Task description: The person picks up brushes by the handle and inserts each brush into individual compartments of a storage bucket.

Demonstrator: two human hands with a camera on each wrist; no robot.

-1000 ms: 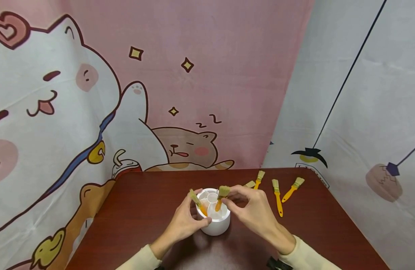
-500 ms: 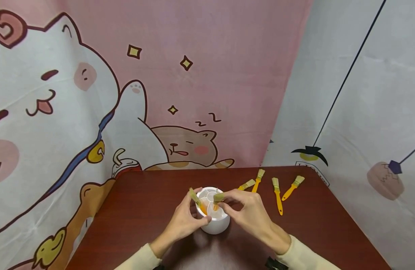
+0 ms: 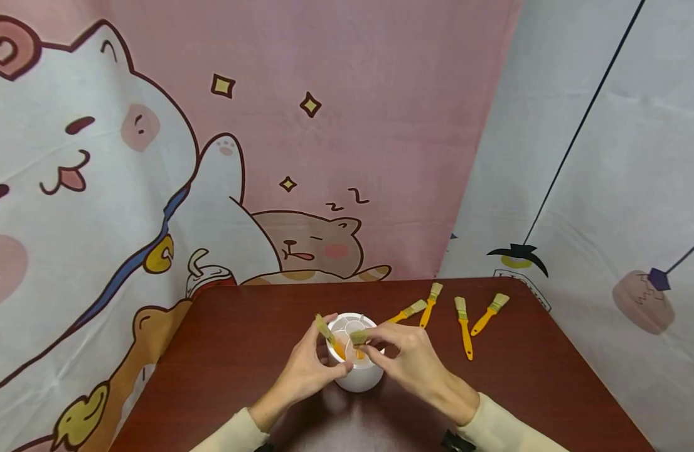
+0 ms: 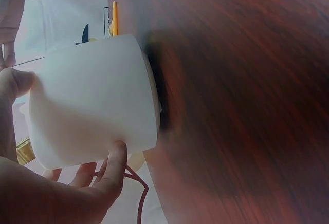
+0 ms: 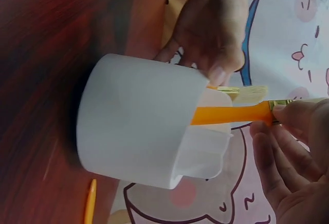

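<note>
A round white pen holder (image 3: 361,379) with inner dividers stands at the table's near middle. Fingers and thumb of my left hand (image 3: 309,365) wrap its left side; the left wrist view shows them against the white wall (image 4: 97,100). One paintbrush (image 3: 325,329) leans in the holder by the left thumb, bristles up. My right hand (image 3: 413,359) pinches a second paintbrush (image 5: 231,114) at its metal band. That brush's orange handle reaches down past the rim, its lower end hidden inside the holder.
Several yellow-handled paintbrushes lie to the right on the dark red table (image 3: 256,320): one (image 3: 406,312) behind the right hand, another (image 3: 430,305) beside it, and a pair (image 3: 464,328) farther right. A cartoon-printed cloth (image 3: 381,125) hangs behind the table's far edge.
The right hand has moved left and slightly down, bringing its paintbrush farther into the holder, with bristles now tilting left. The left hand keeps its grip in place.
</note>
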